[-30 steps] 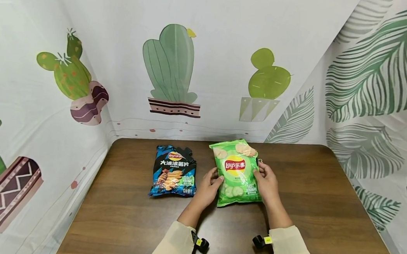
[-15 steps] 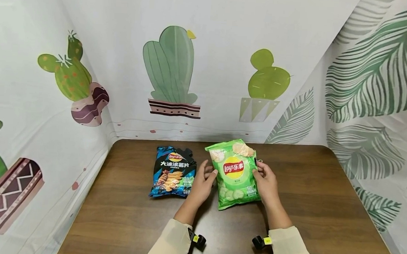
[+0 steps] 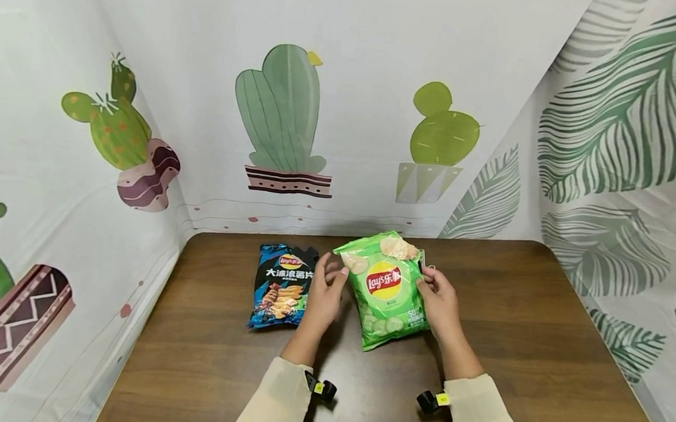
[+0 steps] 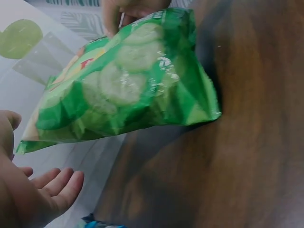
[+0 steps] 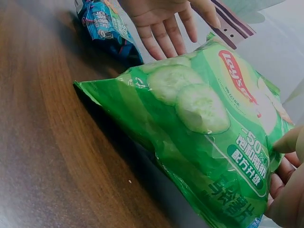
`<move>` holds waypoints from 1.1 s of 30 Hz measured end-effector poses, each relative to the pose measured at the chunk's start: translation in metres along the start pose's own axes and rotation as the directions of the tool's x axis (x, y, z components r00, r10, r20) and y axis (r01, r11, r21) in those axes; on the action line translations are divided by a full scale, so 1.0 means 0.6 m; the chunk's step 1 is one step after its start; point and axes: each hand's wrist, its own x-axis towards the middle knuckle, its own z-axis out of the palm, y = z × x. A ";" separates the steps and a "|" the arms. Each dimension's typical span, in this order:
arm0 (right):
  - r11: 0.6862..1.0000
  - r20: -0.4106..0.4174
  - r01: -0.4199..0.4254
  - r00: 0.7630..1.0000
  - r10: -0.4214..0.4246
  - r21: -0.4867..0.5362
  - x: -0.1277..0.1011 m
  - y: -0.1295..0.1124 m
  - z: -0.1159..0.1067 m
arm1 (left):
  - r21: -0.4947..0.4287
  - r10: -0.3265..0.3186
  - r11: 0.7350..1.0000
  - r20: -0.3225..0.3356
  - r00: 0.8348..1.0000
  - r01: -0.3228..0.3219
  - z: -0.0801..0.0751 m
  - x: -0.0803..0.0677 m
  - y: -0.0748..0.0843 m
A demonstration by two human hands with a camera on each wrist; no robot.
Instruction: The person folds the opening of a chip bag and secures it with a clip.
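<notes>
A green chip bag (image 3: 387, 298) with cucumber pictures leans tilted over the table, its top toward the back. My right hand (image 3: 439, 301) grips its right edge, thumb on the front and fingers behind. Beside the bag's upper left corner is my left hand (image 3: 326, 294), fingers extended and apart from the bag's side. The left wrist view shows a gap between the left hand (image 4: 38, 185) and the bag (image 4: 118, 85). A blue and black chip bag (image 3: 278, 288) lies flat to the left, partly covered by my left hand in the head view.
The brown wooden table (image 3: 189, 370) meets a white cloth backdrop (image 3: 373, 110) printed with cacti and leaves. A dark clip-like piece sits near the blue bag's top right corner, mostly hidden by the hand.
My left hand has let go of the green bag's left edge and moved left and up. The bag has turned, its top swinging left, while my right hand keeps its grip.
</notes>
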 end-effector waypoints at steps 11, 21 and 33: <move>1.000 0.012 -0.019 1.000 0.019 0.008 0.002 -0.007 0.005 | 0.018 0.036 0.999 -0.030 0.999 -0.036 -0.031 0.014 0.033; 0.999 0.010 0.038 0.999 -0.039 0.023 -0.001 -0.010 0.011 | 0.059 0.106 0.993 -0.028 0.994 -0.105 -0.049 0.028 0.067; 0.994 0.042 0.105 0.993 -0.106 0.023 -0.002 -0.014 0.020 | 0.201 0.160 0.967 -0.004 0.987 -0.156 -0.055 0.031 0.097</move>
